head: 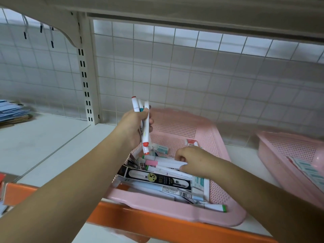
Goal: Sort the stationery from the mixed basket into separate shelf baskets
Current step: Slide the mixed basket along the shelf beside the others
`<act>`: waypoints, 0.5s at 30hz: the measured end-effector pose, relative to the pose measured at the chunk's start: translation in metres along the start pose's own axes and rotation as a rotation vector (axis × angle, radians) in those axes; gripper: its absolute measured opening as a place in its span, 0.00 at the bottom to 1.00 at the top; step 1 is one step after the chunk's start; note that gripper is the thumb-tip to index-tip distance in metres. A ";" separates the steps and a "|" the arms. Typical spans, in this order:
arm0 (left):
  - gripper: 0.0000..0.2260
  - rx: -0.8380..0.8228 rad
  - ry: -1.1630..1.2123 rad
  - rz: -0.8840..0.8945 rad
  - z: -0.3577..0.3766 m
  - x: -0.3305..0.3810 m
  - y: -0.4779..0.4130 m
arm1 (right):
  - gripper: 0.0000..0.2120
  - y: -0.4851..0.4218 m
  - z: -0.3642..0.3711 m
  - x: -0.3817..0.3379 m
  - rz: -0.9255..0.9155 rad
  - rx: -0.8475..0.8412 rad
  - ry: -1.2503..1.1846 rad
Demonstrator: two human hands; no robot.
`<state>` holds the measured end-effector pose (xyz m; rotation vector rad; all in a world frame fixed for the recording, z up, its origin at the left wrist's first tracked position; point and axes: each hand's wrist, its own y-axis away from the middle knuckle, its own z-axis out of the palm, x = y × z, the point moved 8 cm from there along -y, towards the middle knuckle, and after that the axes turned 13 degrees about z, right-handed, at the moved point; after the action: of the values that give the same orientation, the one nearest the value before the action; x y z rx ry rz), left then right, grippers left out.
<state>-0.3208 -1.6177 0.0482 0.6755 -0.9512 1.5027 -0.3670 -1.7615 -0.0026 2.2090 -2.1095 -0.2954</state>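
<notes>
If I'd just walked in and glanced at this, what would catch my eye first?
Probably the left hand, raised above the shelf and gripping a bunch of white markers with red caps. Below it, the pink basket at the shelf's orange front edge is crammed with pens and packets, and the right hand is reaching into that pile, fingers on more white markers. A second pink basket sits to the right.

Pink perforated basket [178, 130], orange shelf edge [157, 223], white markers [145, 127].
</notes>
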 end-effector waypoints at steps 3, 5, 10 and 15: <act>0.03 -0.043 -0.015 0.003 0.005 0.000 0.003 | 0.10 0.002 0.002 -0.001 -0.006 -0.027 0.003; 0.03 -0.067 -0.024 0.001 0.006 0.000 0.004 | 0.10 0.004 0.006 -0.004 -0.017 -0.055 0.031; 0.04 -0.082 -0.024 -0.018 0.006 -0.002 0.006 | 0.11 0.006 0.004 -0.001 0.000 -0.060 0.022; 0.06 -0.042 0.068 0.006 0.005 0.002 0.005 | 0.04 0.008 -0.002 0.002 0.029 -0.025 -0.131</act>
<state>-0.3268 -1.6211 0.0513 0.5878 -0.9314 1.4979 -0.3747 -1.7638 0.0011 2.2000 -2.1862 -0.4740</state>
